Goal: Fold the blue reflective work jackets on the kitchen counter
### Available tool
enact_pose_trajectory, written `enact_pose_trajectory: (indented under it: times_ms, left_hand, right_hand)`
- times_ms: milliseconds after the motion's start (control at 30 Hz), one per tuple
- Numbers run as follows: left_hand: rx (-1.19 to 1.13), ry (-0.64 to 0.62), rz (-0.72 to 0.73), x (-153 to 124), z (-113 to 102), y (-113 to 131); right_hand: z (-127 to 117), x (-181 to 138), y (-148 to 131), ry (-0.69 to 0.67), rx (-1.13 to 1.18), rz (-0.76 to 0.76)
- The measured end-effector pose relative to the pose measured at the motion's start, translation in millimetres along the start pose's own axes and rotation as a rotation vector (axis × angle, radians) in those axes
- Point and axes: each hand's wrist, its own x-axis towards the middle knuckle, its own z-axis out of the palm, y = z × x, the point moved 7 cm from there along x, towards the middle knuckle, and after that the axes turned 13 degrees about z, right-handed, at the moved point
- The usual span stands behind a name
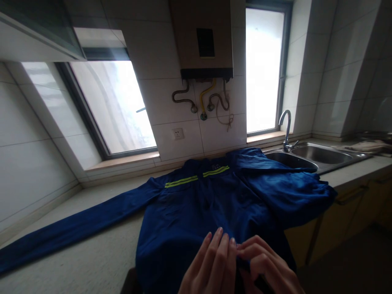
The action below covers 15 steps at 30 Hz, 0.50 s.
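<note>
A dark blue work jacket with yellow-green reflective stripes across its chest lies front up on the counter. One sleeve stretches out to the left; the other is bunched toward the sink on the right. At the lower middle of the jacket, my left hand has its fingers pressed together over the cloth, its thumb hidden. Right beside it, my right hand is closed with bent fingers, pinching the jacket near its front opening. The fingertips of both hands nearly meet. What exactly lies between them is hidden.
The pale countertop runs along the tiled wall. A double steel sink with a faucet stands at the right, partly under the jacket. A cloth lies beyond it. A water heater hangs between two windows above yellow cabinets.
</note>
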Motion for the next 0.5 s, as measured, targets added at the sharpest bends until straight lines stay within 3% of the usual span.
enact_pose_trajectory:
  times_ms: [500]
  left_hand:
    - [-0.11, 0.051, 0.013, 3.2, 4.6, -3.9]
  right_hand:
    - [2.4, -2.5, -0.2, -0.019, -0.134, -0.069]
